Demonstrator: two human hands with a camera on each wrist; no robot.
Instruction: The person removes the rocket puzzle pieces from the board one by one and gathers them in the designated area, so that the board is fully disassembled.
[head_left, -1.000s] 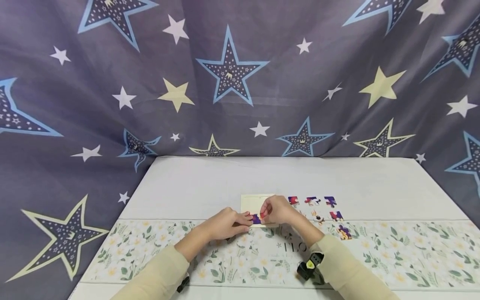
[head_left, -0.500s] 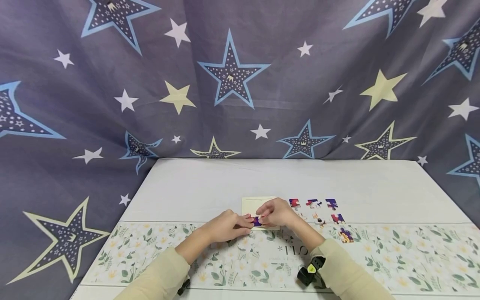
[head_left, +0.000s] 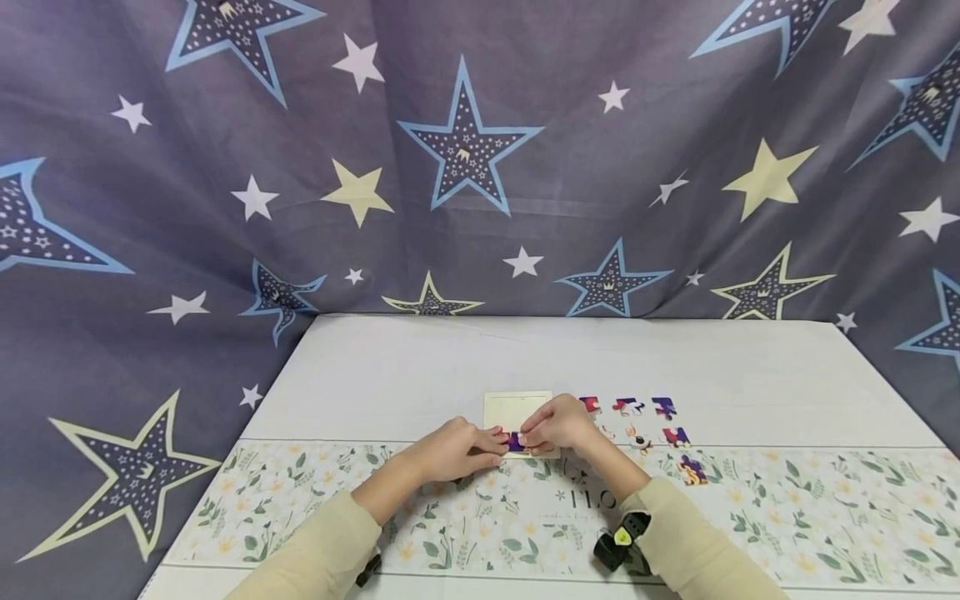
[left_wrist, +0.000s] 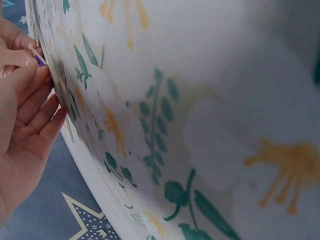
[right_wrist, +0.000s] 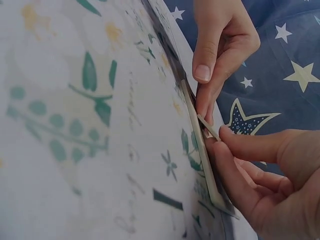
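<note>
A cream puzzle tray (head_left: pixel 517 407) lies on the table, with a purple puzzle piece (head_left: pixel 515 442) near its front edge. My left hand (head_left: pixel 453 450) rests at the tray's left side, its extended fingertips touching the pieces there. Between thumb and index finger, my right hand (head_left: pixel 562 423) pinches another puzzle piece (right_wrist: pixel 209 128). In the right wrist view this piece is tilted above the tray (right_wrist: pixel 205 155), close to the left fingertips. The left fingers partly hide what lies under them.
Several loose puzzle pieces (head_left: pixel 663 407) lie in spaced rows right of the tray. A floral cloth strip (head_left: pixel 480 525) crosses the white table (head_left: pixel 405 367). Behind hangs a star-patterned curtain (head_left: pixel 300 108).
My right hand has shifted slightly rightward over the tray, still pinching its piece. My left hand stays almost in place. The head view has tilted a little.
</note>
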